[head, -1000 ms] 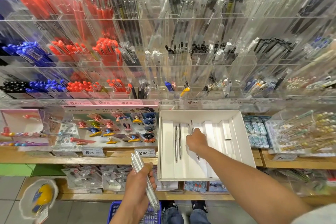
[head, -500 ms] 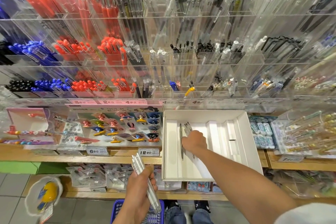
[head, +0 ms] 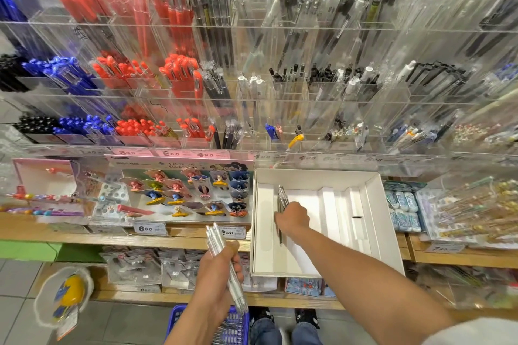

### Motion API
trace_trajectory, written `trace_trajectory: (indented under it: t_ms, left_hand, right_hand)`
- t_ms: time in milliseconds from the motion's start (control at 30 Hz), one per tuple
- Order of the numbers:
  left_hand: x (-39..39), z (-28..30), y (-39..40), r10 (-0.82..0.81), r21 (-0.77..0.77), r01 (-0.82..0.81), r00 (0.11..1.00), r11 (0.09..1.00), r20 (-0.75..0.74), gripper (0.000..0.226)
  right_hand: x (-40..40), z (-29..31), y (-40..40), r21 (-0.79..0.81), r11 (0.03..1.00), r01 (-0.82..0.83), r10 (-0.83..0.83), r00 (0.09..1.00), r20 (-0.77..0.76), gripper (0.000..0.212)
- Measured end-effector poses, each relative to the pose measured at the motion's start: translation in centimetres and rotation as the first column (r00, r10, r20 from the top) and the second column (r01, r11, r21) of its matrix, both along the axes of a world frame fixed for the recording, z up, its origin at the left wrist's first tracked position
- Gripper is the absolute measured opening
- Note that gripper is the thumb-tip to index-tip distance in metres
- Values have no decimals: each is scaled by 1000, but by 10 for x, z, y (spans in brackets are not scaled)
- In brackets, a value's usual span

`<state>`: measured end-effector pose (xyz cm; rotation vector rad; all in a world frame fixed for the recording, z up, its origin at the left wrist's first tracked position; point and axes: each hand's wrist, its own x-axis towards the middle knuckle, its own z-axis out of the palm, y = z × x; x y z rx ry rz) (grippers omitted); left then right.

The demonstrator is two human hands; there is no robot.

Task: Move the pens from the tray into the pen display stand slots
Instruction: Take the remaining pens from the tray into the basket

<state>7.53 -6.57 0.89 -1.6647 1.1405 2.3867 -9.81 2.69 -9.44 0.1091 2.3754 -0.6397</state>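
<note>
A white cardboard tray (head: 386, 221) with raised dividers lies on the wooden shelf. Inside it my right hand (head: 291, 217) grips a small bunch of clear pens (head: 282, 197) near the tray's left side; their tips poke out above and below my fingers. My left hand (head: 221, 269) is lower, in front of the shelf edge, and holds a bundle of clear pens (head: 217, 241) that slants up and left. The clear acrylic pen display stand (head: 280, 109) rises behind the tray, its slots filled with red, blue, black and clear pens.
Left of the tray stands a card display of small figure clips (head: 190, 193) with price tags. Packs of erasers (head: 400, 207) and pen boxes lie to the right. A blue basket (head: 232, 325) sits on the floor by my feet, beneath a lower shelf of packets.
My right hand slid left across the tray and gathered the loose pens into its grip. The left hand rose slightly with its bundle. The view shifted a little.
</note>
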Motion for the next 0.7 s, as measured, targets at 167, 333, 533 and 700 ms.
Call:
trace_trajectory:
  t_ms: [167, 333, 533, 700]
  left_hand:
    - [-2, 1, -4, -12, -11, 11, 1000, 1000, -16, 9]
    - [-6, 2, -8, -24, -24, 23, 999, 999, -23, 8]
    - [-12, 9, -9, -45, -28, 44, 998, 999, -34, 6]
    - [-7, 26, -5, -3, -20, 2, 997, 1000, -73, 10]
  right_hand:
    - [3, -4, 5, 70, 997, -30, 31, 999, -15, 17]
    - [1, 3, 27, -14, 994, 107, -107, 994, 8, 16]
    - [-1, 34, 43, -466, 812, 351, -156, 900, 406, 14]
    - [4, 71, 49, -623, 705, 338, 58, 849, 525, 11]
